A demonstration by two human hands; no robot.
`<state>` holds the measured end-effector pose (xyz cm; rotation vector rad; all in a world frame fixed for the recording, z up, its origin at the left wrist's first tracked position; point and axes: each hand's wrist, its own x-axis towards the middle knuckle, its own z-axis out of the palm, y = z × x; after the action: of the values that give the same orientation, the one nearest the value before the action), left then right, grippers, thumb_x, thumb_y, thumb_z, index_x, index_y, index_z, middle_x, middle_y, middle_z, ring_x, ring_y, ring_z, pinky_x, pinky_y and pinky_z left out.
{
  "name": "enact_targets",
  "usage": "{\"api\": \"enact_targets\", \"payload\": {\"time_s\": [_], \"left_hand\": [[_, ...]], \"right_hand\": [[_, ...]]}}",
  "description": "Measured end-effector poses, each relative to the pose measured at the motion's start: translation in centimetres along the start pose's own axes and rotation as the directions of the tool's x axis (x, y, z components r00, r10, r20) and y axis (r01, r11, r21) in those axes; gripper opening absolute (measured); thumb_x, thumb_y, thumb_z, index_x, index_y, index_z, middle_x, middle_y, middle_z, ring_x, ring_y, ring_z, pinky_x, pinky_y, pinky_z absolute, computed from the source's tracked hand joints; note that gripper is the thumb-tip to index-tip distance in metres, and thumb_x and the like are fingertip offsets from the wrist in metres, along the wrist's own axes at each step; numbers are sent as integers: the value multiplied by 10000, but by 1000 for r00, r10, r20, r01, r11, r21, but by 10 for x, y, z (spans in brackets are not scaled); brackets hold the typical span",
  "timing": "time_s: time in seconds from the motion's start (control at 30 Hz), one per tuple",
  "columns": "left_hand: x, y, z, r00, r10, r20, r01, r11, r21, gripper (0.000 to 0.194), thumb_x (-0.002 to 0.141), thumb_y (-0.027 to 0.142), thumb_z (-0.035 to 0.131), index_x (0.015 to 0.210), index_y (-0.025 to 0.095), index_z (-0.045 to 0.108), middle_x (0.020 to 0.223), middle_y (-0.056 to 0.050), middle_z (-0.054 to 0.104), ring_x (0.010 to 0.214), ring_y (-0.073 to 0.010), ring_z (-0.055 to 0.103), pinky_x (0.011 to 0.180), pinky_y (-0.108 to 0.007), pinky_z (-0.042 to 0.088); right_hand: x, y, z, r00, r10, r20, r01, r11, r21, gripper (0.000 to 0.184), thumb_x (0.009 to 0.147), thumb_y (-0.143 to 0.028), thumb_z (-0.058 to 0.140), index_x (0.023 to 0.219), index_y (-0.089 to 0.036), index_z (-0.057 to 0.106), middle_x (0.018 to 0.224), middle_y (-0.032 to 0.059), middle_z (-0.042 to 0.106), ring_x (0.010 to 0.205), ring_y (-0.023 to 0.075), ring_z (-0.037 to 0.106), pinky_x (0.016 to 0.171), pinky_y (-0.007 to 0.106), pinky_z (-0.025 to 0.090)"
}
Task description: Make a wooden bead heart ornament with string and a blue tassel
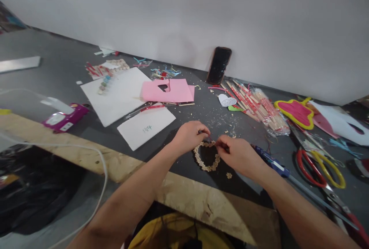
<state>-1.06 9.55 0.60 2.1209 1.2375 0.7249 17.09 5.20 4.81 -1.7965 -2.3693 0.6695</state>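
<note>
A small heart-shaped ring (209,168) made of beige pieces lies on the dark tabletop in front of me. At its top left, my left hand (190,136) is closed in a pinch over something thin and reddish, too small to make out. My right hand (238,154) curls at the ring's upper right, fingertips pinched together on its edge and partly hiding it. A loose beige flower-shaped piece (229,175) lies below my right hand. Pale crumbs are scattered beyond the ring.
A phone (219,65) leans against the wall. Left are pink paper (173,91), white sheets (145,127) and a purple device (66,118). Right are wrapped sticks (269,112), red-and-yellow-handled scissors (313,168), and a blue tool (271,160) beside my right forearm. A wooden edge (201,199) runs along the front.
</note>
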Motion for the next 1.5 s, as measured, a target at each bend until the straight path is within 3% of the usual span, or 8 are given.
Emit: {"api": "enact_targets", "payload": {"time_s": [0.3,0.57,0.73,1.03,1.17,1.37,1.5], "left_hand": [[1,-3,1,999,0,-40,8,980,197,198,762,143,512,755,195,703,846,-36,698,854,-219,557,864,-379,426],[-3,-2,4,994,-44,-99,70,958,278,199,784,181,504,766,212,700,956,-39,659,1007,-262,471,894,-419,392],[-2,-2,4,992,-65,-113,95,951,293,200,788,176,496,768,208,693,953,-39,657,979,-246,477,891,-406,394],[-1,-3,3,990,-85,-109,109,965,240,194,785,169,500,764,203,689,938,-60,670,981,-257,500,892,-424,395],[1,-1,1,994,-75,-78,85,987,136,194,785,162,498,778,204,687,871,-39,693,919,-221,567,891,-369,420],[-1,8,0,997,-82,1,82,994,-72,196,790,198,494,864,227,674,804,21,706,717,-152,626,672,-253,477],[-2,7,1,996,-74,46,81,980,-182,209,762,161,484,860,219,659,805,28,704,738,-144,638,651,-232,467]], "right_hand": [[-18,-7,4,998,-40,52,50,975,-217,138,815,-199,459,834,-217,594,688,22,674,598,163,604,530,253,263],[-31,-9,8,992,-65,105,104,894,-435,177,857,-204,404,898,-226,575,759,29,705,649,201,665,508,287,209],[-36,-8,10,985,-106,137,158,877,-454,174,849,-180,392,894,-232,552,764,14,690,642,200,662,497,294,188],[-38,-11,2,976,-67,207,155,881,-446,167,845,-192,412,902,-231,564,807,36,692,676,192,661,507,284,238],[-30,-10,-7,991,-62,119,105,908,-404,157,856,-204,418,889,-230,569,842,31,692,700,169,644,541,274,281],[4,-7,-15,993,-100,-58,74,936,-344,152,867,-212,422,879,-219,574,868,32,668,756,165,612,588,260,301],[23,-6,-14,988,-106,-113,65,948,-312,169,875,-228,420,899,-208,586,897,50,665,796,176,605,613,259,313]]}}
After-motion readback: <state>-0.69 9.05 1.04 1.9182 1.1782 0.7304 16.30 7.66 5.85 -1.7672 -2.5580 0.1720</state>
